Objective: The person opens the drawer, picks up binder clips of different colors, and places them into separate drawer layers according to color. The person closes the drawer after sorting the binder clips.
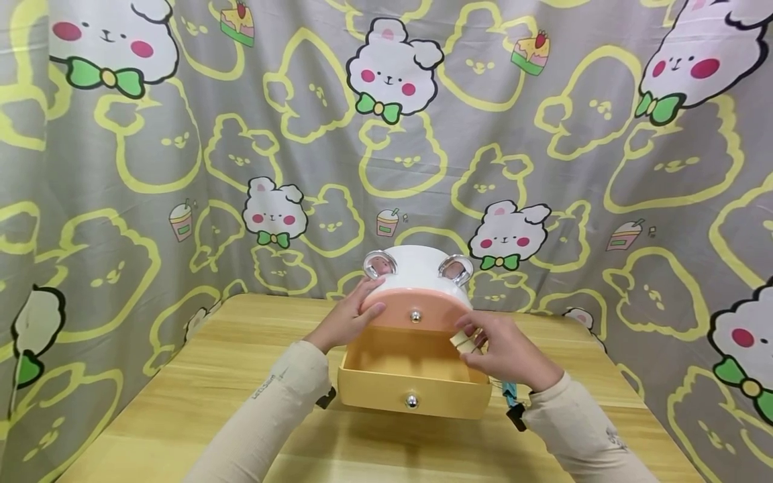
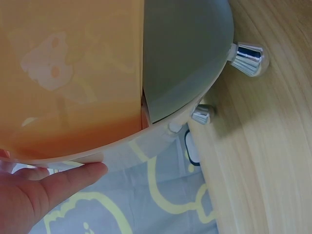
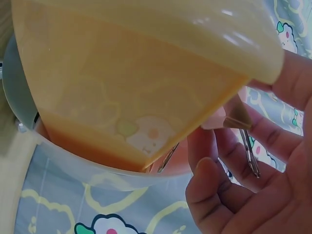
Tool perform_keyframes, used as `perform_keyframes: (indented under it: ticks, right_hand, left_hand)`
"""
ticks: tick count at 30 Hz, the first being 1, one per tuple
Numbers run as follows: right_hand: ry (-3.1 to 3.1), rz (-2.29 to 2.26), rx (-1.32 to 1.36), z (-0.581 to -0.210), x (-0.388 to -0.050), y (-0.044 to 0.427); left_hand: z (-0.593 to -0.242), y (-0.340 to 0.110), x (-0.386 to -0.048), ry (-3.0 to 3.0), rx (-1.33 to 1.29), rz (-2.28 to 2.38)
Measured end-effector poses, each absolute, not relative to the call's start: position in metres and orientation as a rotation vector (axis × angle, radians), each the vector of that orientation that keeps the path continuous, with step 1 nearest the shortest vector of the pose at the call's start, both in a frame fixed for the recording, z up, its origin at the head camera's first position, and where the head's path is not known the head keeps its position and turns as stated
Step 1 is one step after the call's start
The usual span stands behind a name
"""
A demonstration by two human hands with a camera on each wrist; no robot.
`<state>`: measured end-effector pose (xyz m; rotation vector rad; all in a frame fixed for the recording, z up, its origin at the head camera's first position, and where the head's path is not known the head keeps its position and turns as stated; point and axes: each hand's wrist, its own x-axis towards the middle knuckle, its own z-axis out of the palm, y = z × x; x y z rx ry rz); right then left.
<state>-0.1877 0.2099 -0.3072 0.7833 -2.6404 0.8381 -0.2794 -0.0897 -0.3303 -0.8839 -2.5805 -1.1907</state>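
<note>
A rounded white cabinet (image 1: 419, 268) with two ear-shaped loops stands on the table. Its upper peach drawer front (image 1: 395, 307) is closed, while the lower yellow drawer (image 1: 374, 389) is pulled out, its visible inside bare. The left hand (image 1: 346, 320) rests on the cabinet's left side; in the left wrist view the same hand (image 2: 41, 195) has its fingers extended against the rim. At the drawer's right edge, the right hand (image 1: 513, 349) pinches a small cream item (image 1: 464, 342). Thin metal clips (image 3: 249, 153) show among the fingers of the right hand (image 3: 278, 180) in the right wrist view.
The wooden table (image 1: 199, 402) extends around the cabinet on both sides and in front. A patterned grey curtain (image 1: 326, 154) hangs behind and along the sides. A blue strap (image 1: 510, 392) is beside the right wrist. The lower drawer's silver knob (image 1: 411, 401) faces the front.
</note>
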Motion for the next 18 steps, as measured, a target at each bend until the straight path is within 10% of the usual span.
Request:
perform_keyframes:
  ticks: [18]
  right_hand:
    - [-2.641, 0.863, 0.766, -0.3100, -0.1888, 0.2112]
  left_hand:
    - [-0.3317, -0.0897, -0.2819, -2.601, -0.886, -1.186]
